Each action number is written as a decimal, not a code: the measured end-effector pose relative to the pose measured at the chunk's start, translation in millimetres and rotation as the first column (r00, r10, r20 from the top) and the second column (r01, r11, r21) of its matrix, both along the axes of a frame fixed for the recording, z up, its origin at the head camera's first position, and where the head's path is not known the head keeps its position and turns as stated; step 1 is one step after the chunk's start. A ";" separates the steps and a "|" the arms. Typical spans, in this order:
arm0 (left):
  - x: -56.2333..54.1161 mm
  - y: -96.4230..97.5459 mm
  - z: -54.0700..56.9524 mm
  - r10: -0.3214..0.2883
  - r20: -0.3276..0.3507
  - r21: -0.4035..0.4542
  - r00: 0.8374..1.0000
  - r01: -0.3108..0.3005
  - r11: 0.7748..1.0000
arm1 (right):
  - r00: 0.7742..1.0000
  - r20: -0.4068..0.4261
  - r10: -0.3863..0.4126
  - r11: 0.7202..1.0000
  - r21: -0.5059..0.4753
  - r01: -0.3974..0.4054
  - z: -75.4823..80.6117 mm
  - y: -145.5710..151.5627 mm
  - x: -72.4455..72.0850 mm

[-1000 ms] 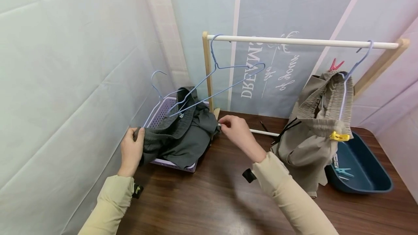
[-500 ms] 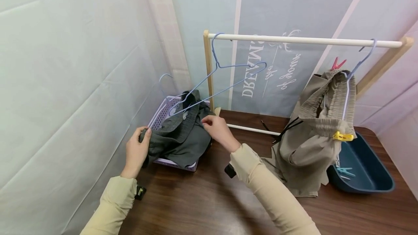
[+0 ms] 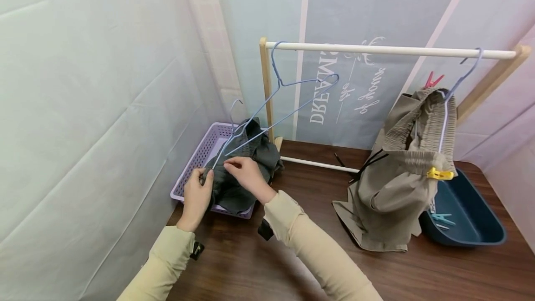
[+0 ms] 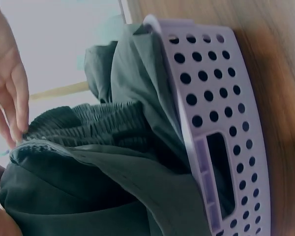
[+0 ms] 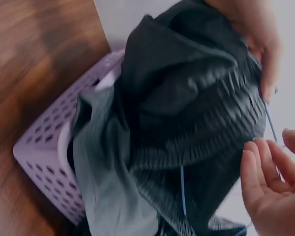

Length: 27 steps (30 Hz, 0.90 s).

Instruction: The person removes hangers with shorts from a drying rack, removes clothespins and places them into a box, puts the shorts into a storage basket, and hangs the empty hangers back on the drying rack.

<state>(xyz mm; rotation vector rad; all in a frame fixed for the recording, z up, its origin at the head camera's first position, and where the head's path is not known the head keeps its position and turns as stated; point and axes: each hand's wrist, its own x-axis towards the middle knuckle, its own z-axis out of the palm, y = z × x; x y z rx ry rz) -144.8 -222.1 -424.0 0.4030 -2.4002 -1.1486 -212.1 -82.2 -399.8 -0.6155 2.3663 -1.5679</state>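
Dark grey pants (image 3: 234, 189) with a gathered elastic waistband (image 5: 211, 128) lie bunched over a lilac basket (image 3: 179, 185). My left hand (image 3: 198, 196) grips the waistband's left end. A thin blue wire hanger (image 3: 231, 110) runs down into the waistband beside that hand; its lower part is hidden by cloth. My right hand (image 3: 250, 175) is just right of the left one. Its fingers (image 5: 258, 172) are at the waistband edge, with the thumb apart from them in the right wrist view.
A second blue hanger (image 3: 288, 82) hangs from a white rail (image 3: 355, 49) in front of the basket. Khaki pants (image 3: 388, 199) hang at the right with a yellow clip (image 3: 440, 174) and a red clip (image 3: 432, 79). A teal bin (image 3: 472, 212) holds blue clips (image 3: 443, 219).
My right hand has moved left from the pants' right side to near my left hand. My left hand has shifted right, bringing the waistband and inserted hanger along, baring the basket's left side.
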 end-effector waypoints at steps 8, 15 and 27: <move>-0.5 10.3 -2.4 -0.010 -0.007 0.005 1.000 0.010 1.000 | 0.983 0.166 -0.075 0.982 -0.157 0.102 0.5 -17.3 2.4; -0.4 12.8 0.1 -0.031 -0.023 0.014 0.999 0.032 0.999 | 0.954 0.285 -0.093 0.958 -0.234 0.163 -1.8 -19.3 -3.9; 6.0 -3.0 10.1 -0.003 0.018 -0.168 1.000 0.006 0.986 | 0.968 0.248 -0.030 0.970 -0.227 0.088 -3.1 -15.1 -15.4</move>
